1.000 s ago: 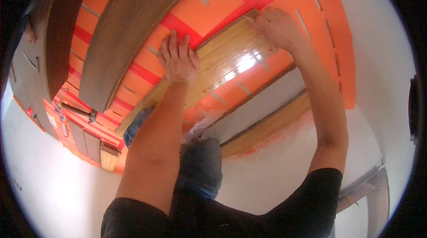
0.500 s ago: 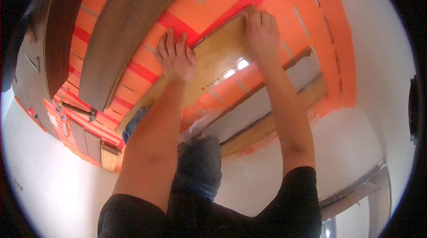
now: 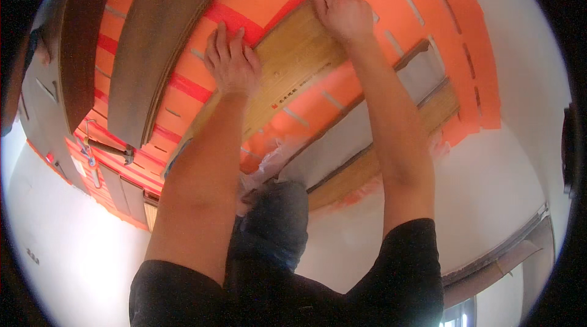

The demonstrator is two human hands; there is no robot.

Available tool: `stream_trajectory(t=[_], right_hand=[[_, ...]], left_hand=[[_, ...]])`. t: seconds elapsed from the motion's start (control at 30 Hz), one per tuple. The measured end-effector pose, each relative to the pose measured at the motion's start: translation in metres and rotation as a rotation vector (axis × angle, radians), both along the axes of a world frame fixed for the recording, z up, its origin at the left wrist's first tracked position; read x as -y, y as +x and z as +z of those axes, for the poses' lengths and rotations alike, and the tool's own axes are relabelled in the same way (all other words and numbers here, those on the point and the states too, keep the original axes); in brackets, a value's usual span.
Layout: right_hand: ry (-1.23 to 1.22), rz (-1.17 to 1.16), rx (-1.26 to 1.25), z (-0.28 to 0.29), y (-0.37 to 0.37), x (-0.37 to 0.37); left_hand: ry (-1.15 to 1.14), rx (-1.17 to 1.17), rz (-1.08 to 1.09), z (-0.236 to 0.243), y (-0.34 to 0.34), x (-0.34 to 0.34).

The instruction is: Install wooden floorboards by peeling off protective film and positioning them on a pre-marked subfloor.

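A long yellow-brown plank [image 3: 287, 64] with small printing lies at an angle on orange underlayment [image 3: 452, 70] striped with red tape. My left hand [image 3: 231, 64] rests with fingers spread on the plank's upper long edge and beside it. My right hand [image 3: 345, 15] grips the plank's far end, thumb and fingers curled at the corner. Below the plank runs an orange strip, then a pale board with dark edges [image 3: 330, 149] and another wood-coloured strip [image 3: 342, 186]. My dark-trousered leg [image 3: 272, 217] is between my forearms.
Dark brown planks [image 3: 150, 39] lie to the left, with a hammer [image 3: 116, 152], other metal tools and shorter board pieces [image 3: 122, 186] below them. Part of another person's hand [image 3: 44, 52] shows at the far left. A pale wall [image 3: 526, 64] curves along the right.
My right forearm has swung left and my right hand has shifted at the plank's end. The bright glare on the plank has gone, and the whole view has moved slightly.
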State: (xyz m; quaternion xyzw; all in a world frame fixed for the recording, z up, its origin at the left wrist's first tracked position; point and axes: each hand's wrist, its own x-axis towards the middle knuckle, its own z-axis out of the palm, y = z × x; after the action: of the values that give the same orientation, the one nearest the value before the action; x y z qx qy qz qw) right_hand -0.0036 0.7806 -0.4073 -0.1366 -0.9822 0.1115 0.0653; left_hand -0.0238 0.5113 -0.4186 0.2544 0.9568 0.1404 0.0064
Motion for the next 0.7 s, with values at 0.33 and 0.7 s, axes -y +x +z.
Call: stream_trajectory(t=[0.33, 0.7], right_hand=[[-0.428, 0.108, 0.157, 0.046, 0.043, 0.025], [-0.588, 0.041, 0.015, 0.099, 0.070, 0.074]], left_hand=[[-0.024, -0.025, -0.021, -0.008, -0.003, 0.001], [-0.006, 0.030, 0.012, -0.013, -0.004, 0.005]])
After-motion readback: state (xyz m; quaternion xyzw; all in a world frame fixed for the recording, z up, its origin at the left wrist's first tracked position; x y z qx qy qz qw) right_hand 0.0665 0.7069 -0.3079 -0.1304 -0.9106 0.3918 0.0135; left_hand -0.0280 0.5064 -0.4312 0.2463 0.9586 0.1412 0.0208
